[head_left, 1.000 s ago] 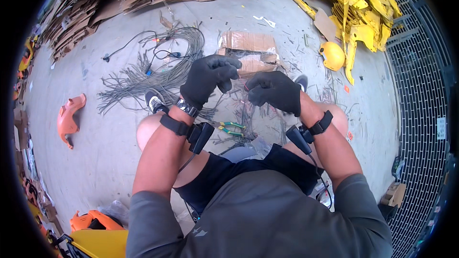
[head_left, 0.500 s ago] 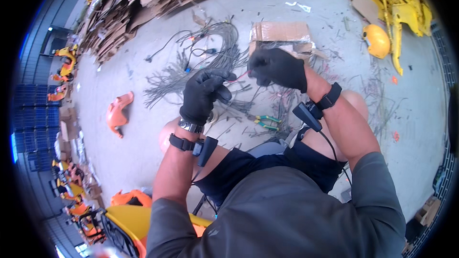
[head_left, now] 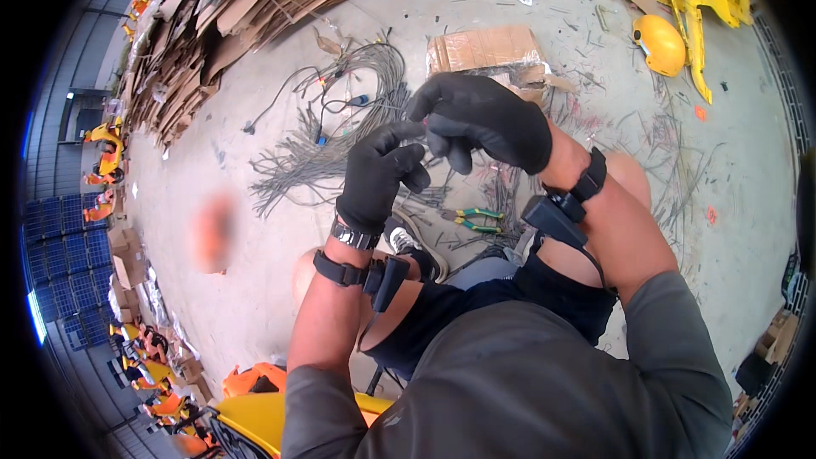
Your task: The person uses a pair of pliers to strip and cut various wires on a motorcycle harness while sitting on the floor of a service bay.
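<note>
Both my hands wear black gloves and meet fingertip to fingertip above the floor. My left hand (head_left: 378,178) is closed in a pinch, its index finger reaching toward the other hand. My right hand (head_left: 493,123) bends over from the right, also pinching. Only a speck of a thin red wire (head_left: 425,121) shows between the fingertips; the gloves hide the rest. Beyond the left hand spreads a tangled bundle of grey cables (head_left: 374,68). Below the right hand, pliers with green and yellow handles (head_left: 476,219) lie on the floor among cable scraps.
A torn cardboard box (head_left: 484,47) stands just beyond my right hand. Flattened cardboard (head_left: 297,0) is piled at the far left. Yellow parts (head_left: 661,44) lie at the far right, and a blurred orange piece (head_left: 214,234) at left. A yellow panel (head_left: 251,421) is at lower left.
My hands have come together, so the red wire that stretched between them is now almost hidden. The left hand moved right, and the view shifted slightly.
</note>
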Available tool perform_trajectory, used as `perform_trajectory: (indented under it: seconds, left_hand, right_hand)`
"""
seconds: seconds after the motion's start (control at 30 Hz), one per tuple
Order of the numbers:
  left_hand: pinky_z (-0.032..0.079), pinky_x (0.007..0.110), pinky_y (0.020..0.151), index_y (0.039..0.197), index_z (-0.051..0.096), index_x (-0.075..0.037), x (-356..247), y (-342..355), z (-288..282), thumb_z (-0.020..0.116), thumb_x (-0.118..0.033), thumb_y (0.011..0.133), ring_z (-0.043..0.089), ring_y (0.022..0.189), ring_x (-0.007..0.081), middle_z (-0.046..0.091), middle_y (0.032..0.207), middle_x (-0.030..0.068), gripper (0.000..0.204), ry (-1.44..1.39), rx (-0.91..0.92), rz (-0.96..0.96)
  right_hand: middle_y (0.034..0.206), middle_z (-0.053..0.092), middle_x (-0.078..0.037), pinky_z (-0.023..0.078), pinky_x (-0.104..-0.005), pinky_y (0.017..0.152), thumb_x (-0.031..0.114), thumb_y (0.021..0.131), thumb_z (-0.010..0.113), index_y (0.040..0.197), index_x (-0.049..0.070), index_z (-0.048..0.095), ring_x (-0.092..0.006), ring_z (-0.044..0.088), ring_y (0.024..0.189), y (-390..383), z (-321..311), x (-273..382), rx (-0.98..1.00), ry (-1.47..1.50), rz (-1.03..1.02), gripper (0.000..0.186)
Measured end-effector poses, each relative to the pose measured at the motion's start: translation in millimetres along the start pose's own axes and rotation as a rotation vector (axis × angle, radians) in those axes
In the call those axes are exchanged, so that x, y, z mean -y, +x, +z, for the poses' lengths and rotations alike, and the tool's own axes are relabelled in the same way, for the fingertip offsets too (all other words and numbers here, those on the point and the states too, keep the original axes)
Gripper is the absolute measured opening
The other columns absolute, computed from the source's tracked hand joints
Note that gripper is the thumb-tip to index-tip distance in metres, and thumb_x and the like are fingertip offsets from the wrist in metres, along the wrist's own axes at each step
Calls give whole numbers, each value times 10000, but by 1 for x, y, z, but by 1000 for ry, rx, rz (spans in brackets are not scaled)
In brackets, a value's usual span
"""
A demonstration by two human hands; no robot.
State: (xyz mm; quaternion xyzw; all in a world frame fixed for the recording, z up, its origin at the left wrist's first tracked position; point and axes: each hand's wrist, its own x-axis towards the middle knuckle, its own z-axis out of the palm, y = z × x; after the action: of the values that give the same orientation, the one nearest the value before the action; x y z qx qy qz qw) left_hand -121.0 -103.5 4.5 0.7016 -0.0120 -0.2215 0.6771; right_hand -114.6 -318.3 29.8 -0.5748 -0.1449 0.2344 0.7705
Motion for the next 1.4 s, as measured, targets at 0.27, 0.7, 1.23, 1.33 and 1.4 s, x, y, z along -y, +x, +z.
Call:
perform_trajectory:
  seconds: [0.27, 0.7, 1.23, 1.33, 1.4]
  left_hand:
    - [454, 226, 477, 1332, 496, 79, 12, -1, 3, 601, -50, 864, 573, 549, 103, 655, 1001, 131, 496, -307, -80, -30]
    - [457, 236, 510, 1036, 645, 51, 19, 7, -6, 611, -126, 924, 584, 558, 113, 653, 774, 71, 212, -340, -61, -181]
    - [409, 299, 513, 728, 658, -4, 22, -6, 4, 683, -49, 810, 555, 534, 151, 590, 619, 79, 97, 154, -45, 150]
    - [381, 293, 495, 645, 609, -7, 18, -10, 3, 687, -27, 789, 541, 523, 138, 574, 589, 63, 165, 180, -28, 196]
    - [362, 284, 487, 628, 601, -1, 20, -10, 2, 673, 1, 782, 520, 511, 122, 559, 574, 51, 170, 190, -48, 285]
  right_hand:
    - [724, 566, -62, 478, -271, 614, 115, 963, 475, 1131, -22, 533, -151, 576, 615, 11, -2, -17, -199, 336, 40, 224]
    - [705, 576, -51, 450, -246, 579, 121, 963, 488, 1128, -26, 529, -119, 563, 603, 32, 8, -39, -177, 300, 199, 224]
    - [809, 589, -20, 391, -215, 575, 68, 848, 539, 981, 3, 609, -74, 503, 638, 12, -1, -26, -133, -14, 149, 164]
    - [894, 594, -13, 397, -220, 632, 46, 828, 543, 960, 9, 620, -58, 503, 720, 8, -1, -26, -75, 26, 150, 157]
    - [903, 591, -21, 405, -231, 644, 33, 813, 553, 948, 12, 621, -56, 510, 739, 6, -4, -23, -41, 32, 154, 152]
